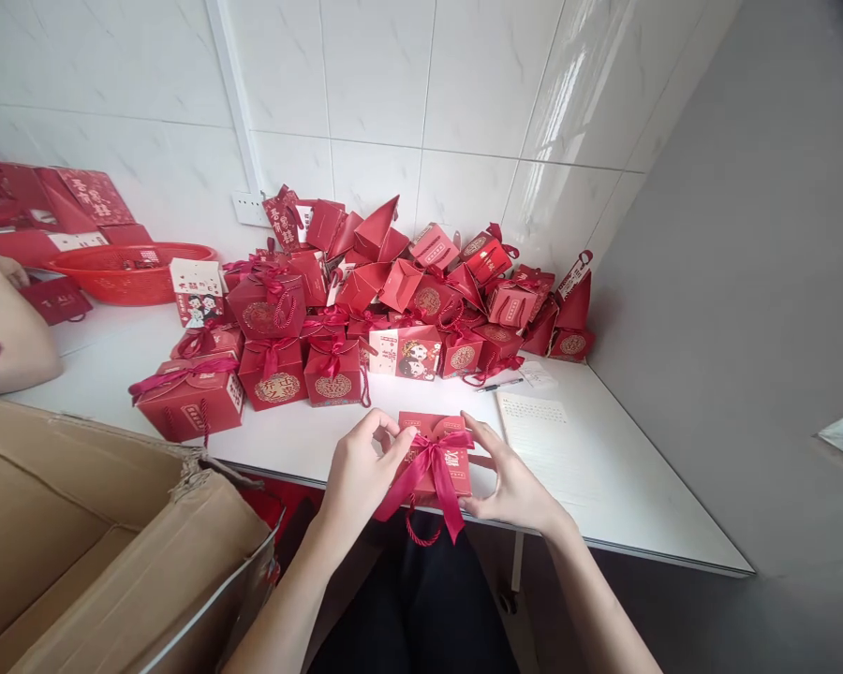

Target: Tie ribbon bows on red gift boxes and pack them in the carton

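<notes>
A red gift box (427,479) with gold lettering sits at the table's front edge, between my two hands. A dark pink ribbon (432,456) is tied in a bow across its top, its tails hanging down the near side. Below the box dangles a twisted red cord handle (421,535). My left hand (365,468) pinches at the ribbon and box on the left side, thumb and forefinger together. On the right, my right hand (510,477) grips the box's side, fingers at the far corner and thumb at the near one.
Piled red gift boxes (365,290) lean against the tiled wall. An open notebook (534,426) and a pen (498,385) lie to the right. An empty-looking cardboard carton (112,534) stands front left. A co-worker's arm (10,323) rests beside a red plastic basket (137,279).
</notes>
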{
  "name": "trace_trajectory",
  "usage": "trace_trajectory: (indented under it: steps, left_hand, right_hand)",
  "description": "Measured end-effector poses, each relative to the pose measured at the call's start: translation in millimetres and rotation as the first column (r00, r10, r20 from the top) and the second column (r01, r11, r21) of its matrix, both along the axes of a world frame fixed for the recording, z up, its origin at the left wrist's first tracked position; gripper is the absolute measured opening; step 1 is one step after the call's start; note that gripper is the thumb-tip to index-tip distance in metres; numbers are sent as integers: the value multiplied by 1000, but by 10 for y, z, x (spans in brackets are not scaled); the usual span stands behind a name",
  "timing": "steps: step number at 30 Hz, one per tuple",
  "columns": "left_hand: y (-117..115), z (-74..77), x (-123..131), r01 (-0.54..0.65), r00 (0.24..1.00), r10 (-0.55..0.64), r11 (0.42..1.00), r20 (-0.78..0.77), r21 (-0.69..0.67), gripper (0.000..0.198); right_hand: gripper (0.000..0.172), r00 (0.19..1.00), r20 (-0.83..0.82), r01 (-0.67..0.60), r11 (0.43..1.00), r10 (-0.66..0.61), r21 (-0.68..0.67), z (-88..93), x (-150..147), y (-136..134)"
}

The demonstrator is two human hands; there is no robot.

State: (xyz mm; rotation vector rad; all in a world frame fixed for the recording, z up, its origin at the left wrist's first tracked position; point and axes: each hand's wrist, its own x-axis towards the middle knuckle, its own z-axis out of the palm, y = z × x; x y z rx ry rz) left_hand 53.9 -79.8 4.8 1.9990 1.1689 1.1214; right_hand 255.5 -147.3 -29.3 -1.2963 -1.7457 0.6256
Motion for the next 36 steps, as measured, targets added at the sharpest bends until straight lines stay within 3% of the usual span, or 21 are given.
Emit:
trace_trajectory:
  steps: [3,7,9,11,18,23,24,28,36]
  left_hand:
    - [-161,123,-4,35,999,-28,959,-30,282,20]
    - [-374,187,-1,112,993,-114,744,-40,659,12]
    - [-475,188,-3,111,988,-153,647,-14,754,14]
    - [-568,202,-4,94,985,-170,603,13,793,17]
    - [-772,397,9,-1,996,-77,563,53,827,10]
    - [-835,396,31,-130,986,-27,512,167,849,11]
    - [-862,394,33,-140,984,-23,524,178,840,11]
    - [-1003,438,8,-177,980,60,687,188,705,18]
    - [-1051,471,-38,-122,989,28,706,144,698,23]
  right_hand:
    - [94,993,74,81,985,-93,151,27,-137,-98]
    - [93,967,92,193,918,-237,346,75,-259,-160]
    - [95,959,57,227,876,-276,425,112,-306,-184]
    - [97,959,10,245,845,-284,475,153,-352,-213]
    - [102,939,-73,333,831,-337,446,239,-455,-367]
    - [99,946,-64,308,820,-318,483,254,-455,-432]
    - [97,947,-66,304,817,-314,490,256,-456,-437]
    - [97,950,-74,297,804,-303,515,266,-468,-444]
    - [98,962,-83,264,801,-261,537,272,-459,-456]
